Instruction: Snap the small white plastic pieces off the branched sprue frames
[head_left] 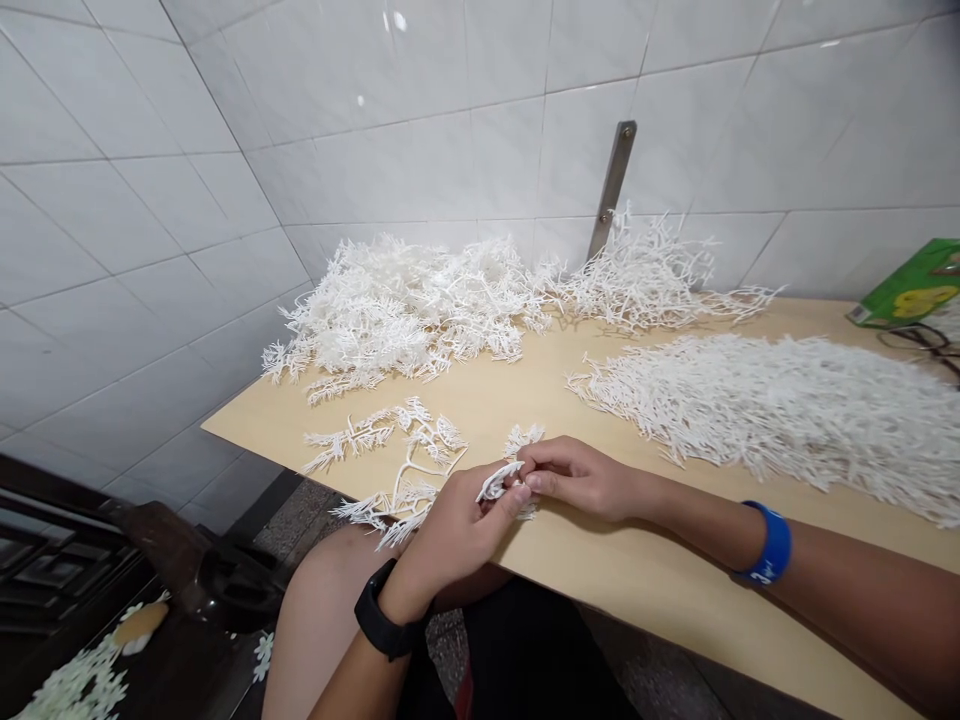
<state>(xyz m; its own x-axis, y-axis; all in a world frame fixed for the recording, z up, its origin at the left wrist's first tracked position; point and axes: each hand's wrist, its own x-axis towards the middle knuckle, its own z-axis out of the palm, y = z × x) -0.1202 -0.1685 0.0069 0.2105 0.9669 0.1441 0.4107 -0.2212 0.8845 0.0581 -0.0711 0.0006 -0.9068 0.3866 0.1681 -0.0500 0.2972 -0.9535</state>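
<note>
My left hand (469,520), with a black band on its wrist, is closed around a white plastic sprig (499,482) close to the table's front edge. The fingertips of my right hand (581,478) pinch at the same sprig, and the two hands meet there. Part of the sprig is covered by my fingers, while feathery tips stick out behind them. Just left of my hands, a branched white plastic sprig (409,465) lies across the table edge, partly hidden by my left hand.
Tangled white sprigs (420,300) form a heap at the back left, with another looser heap (637,275) beside it. A long pile of white pieces (787,400) spreads over the right side of the tan tabletop (255,420). A green box (911,285) stands at the far right.
</note>
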